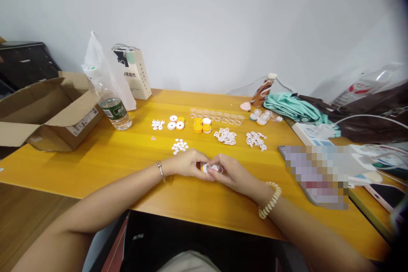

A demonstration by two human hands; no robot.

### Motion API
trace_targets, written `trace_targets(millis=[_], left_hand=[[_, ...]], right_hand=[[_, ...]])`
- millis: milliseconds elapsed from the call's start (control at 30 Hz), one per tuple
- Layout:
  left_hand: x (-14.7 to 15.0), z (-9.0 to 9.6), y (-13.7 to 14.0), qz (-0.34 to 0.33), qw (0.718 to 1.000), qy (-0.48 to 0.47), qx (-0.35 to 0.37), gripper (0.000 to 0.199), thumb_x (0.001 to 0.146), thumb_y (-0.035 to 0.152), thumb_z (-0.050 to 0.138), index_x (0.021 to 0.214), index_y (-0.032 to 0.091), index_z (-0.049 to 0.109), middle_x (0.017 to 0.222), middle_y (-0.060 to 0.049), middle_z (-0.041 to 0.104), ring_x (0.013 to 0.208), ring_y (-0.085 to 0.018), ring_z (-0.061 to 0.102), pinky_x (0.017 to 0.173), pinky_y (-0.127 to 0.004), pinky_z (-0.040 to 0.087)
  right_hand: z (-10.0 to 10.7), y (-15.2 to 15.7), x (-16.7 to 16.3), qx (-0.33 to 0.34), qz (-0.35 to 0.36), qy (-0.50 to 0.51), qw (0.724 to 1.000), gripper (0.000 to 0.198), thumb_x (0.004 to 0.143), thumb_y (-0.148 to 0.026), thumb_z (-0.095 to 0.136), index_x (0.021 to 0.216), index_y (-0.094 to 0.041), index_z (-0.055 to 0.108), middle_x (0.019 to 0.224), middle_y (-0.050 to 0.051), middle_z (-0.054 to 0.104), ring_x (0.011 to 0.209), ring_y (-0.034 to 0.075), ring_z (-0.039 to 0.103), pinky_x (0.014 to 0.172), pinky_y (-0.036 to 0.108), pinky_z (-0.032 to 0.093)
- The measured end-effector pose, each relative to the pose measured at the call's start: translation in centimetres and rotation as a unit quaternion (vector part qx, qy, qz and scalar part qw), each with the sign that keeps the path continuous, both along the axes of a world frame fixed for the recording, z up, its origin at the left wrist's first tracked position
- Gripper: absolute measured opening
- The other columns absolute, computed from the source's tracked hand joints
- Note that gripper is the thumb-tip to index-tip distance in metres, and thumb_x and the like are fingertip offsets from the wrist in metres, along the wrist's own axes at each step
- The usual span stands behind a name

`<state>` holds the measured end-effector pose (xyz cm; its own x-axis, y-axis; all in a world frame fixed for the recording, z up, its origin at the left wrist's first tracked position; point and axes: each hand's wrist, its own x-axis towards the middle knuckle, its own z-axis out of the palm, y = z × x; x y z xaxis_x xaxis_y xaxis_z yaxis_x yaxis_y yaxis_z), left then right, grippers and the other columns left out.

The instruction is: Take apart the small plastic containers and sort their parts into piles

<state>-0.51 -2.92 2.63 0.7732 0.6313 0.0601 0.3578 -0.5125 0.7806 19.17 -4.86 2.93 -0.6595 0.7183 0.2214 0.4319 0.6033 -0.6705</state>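
Near the front of the table, my left hand (191,164) and my right hand (231,173) meet around a small white-and-yellow plastic piece with a clear part (210,168). Fingers of both hands are closed on it and hide much of its shape. Just beyond my left hand lie loose small white discs (180,146). Farther back are small white knobbed pieces (158,124), white and orange round pieces with centre holes (176,123), yellow and white round caps (202,125), clear cups in a row (216,115) and two piles of white lattice-like pieces (225,136).
On the left stand an open cardboard box (60,110), a large water bottle (115,112) and a paper bag (135,72). At the back right are a brown drink bottle (264,90), finished-looking capsules (263,117) and teal cloth (293,105). A phone (310,174) with a blurred screen lies right.
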Motion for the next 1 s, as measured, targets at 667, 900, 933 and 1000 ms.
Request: trace_targets(millis=[667, 900, 933, 1000], left_hand=[[1.2, -1.5, 0.1, 0.077, 0.991, -0.01, 0.109, 0.029, 0.07, 0.041, 0.065, 0.082, 0.015, 0.061, 0.08, -0.002, 0.051, 0.072, -0.013, 0.049, 0.062, -0.021, 0.039], [1.1, -1.7, 0.2, 0.094, 0.99, -0.01, 0.103, 0.032, 0.072, 0.037, 0.063, 0.096, 0.018, 0.057, 0.084, -0.002, 0.055, 0.072, -0.013, 0.051, 0.063, -0.022, 0.04], [1.1, -1.7, 0.2, 0.102, 0.99, -0.015, 0.091, 0.033, 0.072, 0.036, 0.063, 0.099, 0.018, 0.054, 0.084, -0.002, 0.056, 0.071, -0.013, 0.052, 0.062, -0.022, 0.04], [1.0, -1.7, 0.1, 0.114, 0.991, -0.027, 0.065, 0.039, 0.071, 0.035, 0.063, 0.103, 0.019, 0.048, 0.084, -0.001, 0.057, 0.071, -0.013, 0.053, 0.061, -0.022, 0.041]], right_hand=[[-0.8, 1.0, 0.6, 0.071, -0.016, 0.035, 0.997, 0.052, 0.07, -0.026, 0.061, 0.113, -0.021, 0.032, 0.106, 0.008, 0.046, 0.096, 0.02, 0.049, 0.081, 0.034, 0.042], [-1.3, 1.6, 0.6, 0.025, -0.053, -0.026, 0.998, 0.033, 0.078, -0.03, 0.053, 0.105, -0.022, 0.036, 0.067, -0.003, 0.05, 0.06, 0.015, 0.051, 0.059, 0.029, 0.042], [-1.2, 1.6, 0.6, 0.043, -0.044, -0.019, 0.998, 0.033, 0.078, -0.027, 0.054, 0.105, -0.021, 0.037, 0.075, 0.0, 0.053, 0.067, 0.016, 0.053, 0.063, 0.03, 0.043], [-1.0, 1.5, 0.6, 0.083, -0.043, -0.005, 0.996, 0.037, 0.075, -0.026, 0.057, 0.106, -0.021, 0.038, 0.094, 0.007, 0.054, 0.083, 0.019, 0.054, 0.071, 0.033, 0.043]])
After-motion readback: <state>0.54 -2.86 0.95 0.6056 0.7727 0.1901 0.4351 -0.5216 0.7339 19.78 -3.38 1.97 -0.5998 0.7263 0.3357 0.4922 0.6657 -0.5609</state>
